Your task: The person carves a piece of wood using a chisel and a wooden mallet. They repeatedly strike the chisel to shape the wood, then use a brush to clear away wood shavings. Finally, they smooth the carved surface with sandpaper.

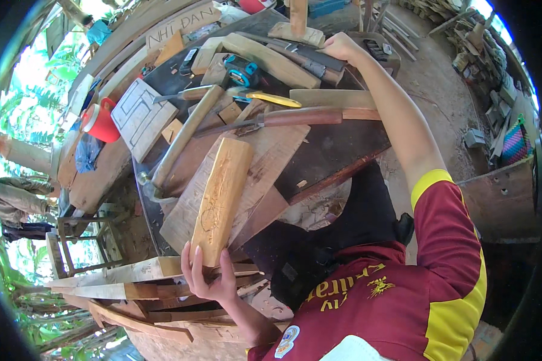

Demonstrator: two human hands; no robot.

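Note:
My left hand [211,280] grips the lower end of a yellowish wooden block [221,198] with a drawn, roughened face, held over wide thin boards [180,222]. My right hand [343,48] reaches to the table's far side, fingers closed at a dark flat bar [313,55] beside an upright wooden piece [298,15]; what exactly it grips is unclear. Between them lie a wooden-handled mallet or hammer [186,132], a long tool with a reddish handle [304,118], a yellow-handled knife [274,98], a blue tape measure [241,70] and several wood offcuts [229,113].
The dark worktable [319,156] holds a board with drawn lines [143,118] at left, near a red mug [100,123]. Stacked planks [144,289] lie at lower left, a wooden frame [87,240] stands behind them, and scrap wood piles [491,72] line the right.

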